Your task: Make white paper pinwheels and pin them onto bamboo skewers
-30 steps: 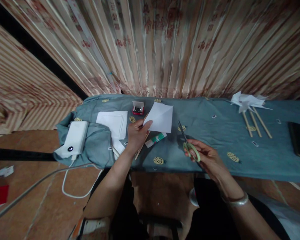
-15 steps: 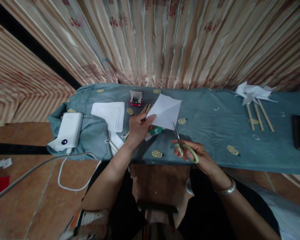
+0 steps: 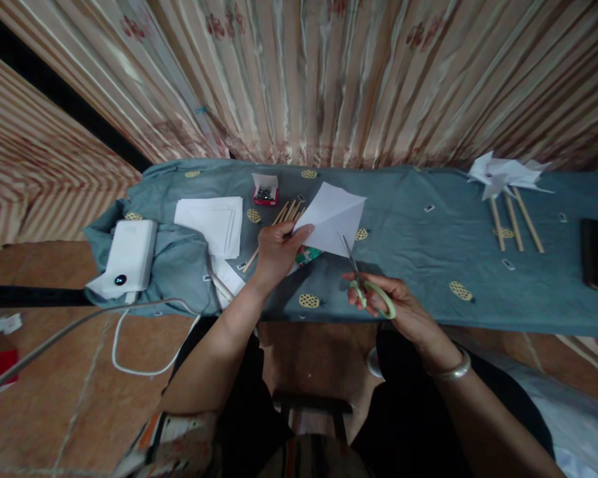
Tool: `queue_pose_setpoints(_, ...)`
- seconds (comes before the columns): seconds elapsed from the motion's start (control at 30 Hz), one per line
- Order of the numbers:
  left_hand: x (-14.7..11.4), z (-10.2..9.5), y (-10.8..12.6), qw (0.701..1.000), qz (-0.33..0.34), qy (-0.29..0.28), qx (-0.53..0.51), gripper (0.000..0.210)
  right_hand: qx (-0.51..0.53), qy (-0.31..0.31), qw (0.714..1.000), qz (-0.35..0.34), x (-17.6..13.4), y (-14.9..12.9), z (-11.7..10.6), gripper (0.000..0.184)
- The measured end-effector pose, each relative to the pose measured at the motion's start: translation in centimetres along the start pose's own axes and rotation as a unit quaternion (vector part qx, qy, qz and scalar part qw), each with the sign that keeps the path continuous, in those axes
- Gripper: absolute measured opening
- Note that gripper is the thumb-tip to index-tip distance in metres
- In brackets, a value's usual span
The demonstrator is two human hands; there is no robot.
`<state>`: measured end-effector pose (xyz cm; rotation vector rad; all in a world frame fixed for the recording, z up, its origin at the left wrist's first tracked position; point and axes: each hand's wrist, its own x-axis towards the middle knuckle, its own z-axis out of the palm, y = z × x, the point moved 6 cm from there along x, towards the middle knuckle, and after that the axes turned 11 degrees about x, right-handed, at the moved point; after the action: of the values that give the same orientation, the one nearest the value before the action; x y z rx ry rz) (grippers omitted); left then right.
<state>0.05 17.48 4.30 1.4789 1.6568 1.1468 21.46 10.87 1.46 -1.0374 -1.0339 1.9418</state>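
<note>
Item: white paper square (image 3: pixel 335 218), being held tilted above the blue-clothed table (image 3: pixel 418 265), pinched at its near-left edge by the left hand (image 3: pixel 278 249), fingers clamped on it. Item: green-handled scissors (image 3: pixel 366 282), being gripped by the right hand (image 3: pixel 393 305), fingers through the loops, blades parted, tips touching the paper's lower corner. Handling note: the cut is likely cleanest with the sheet kept taut and the blades following the crease. Adjacent: wooden sticks (image 3: pixel 286 216), pin box (image 3: pixel 265 189), paper stack (image 3: pixel 212 222), finished pinwheels (image 3: pixel 503 176).
</note>
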Motion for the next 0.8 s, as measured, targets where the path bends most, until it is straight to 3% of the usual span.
queue_pose_setpoints(0.8, -0.04, 0.28, -0.24, 1.0, -0.017, -0.017, -0.018, 0.043, -0.004, 0.005, 1.0, 0.005, -0.08, -0.15, 0.02, 0.063)
